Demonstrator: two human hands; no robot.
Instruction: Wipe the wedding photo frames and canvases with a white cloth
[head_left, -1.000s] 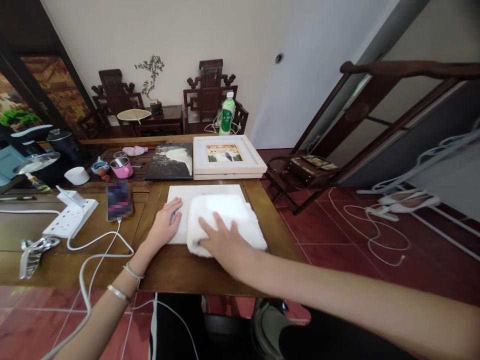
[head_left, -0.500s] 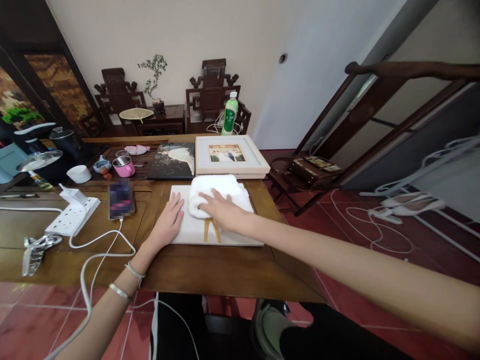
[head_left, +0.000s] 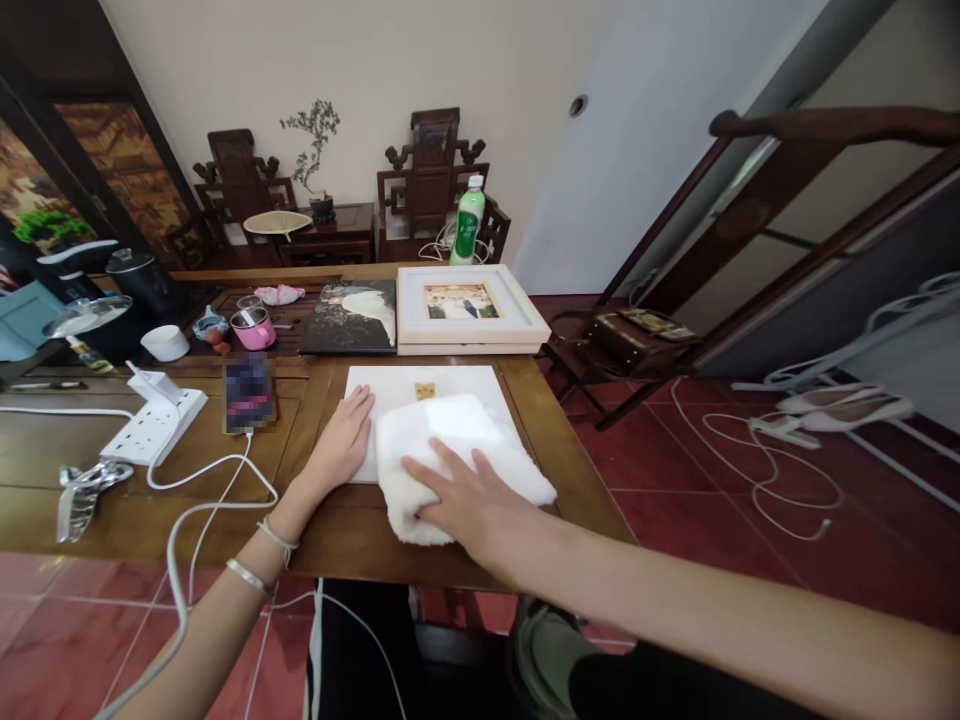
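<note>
A flat white panel [head_left: 469, 378] lies on the wooden table, with a small gold-brown piece [head_left: 425, 390] near its far edge. My left hand [head_left: 343, 440] rests on the panel's left edge, fingers stretched out and holding nothing. Over the panel's near part, and past its front edge, lies a folded white towel [head_left: 480, 425]. My right hand [head_left: 472, 500] presses on the towel from above, fingers spread, with the thumb side at its near fold. The towel covers the lower part of the panel.
Behind the panel lie a pale framed picture [head_left: 480, 340], a dark picture panel [head_left: 349, 335] and a green bottle [head_left: 469, 220]. Leftward are a pink cup [head_left: 255, 330], a phone [head_left: 249, 395] on a cable, a power strip [head_left: 154, 430] and a hair clip [head_left: 84, 495].
My right hand has drawn the towel toward me, from the panel's far part to over its front edge. The gold-brown piece now shows at the far side. My left hand stays on the panel.
</note>
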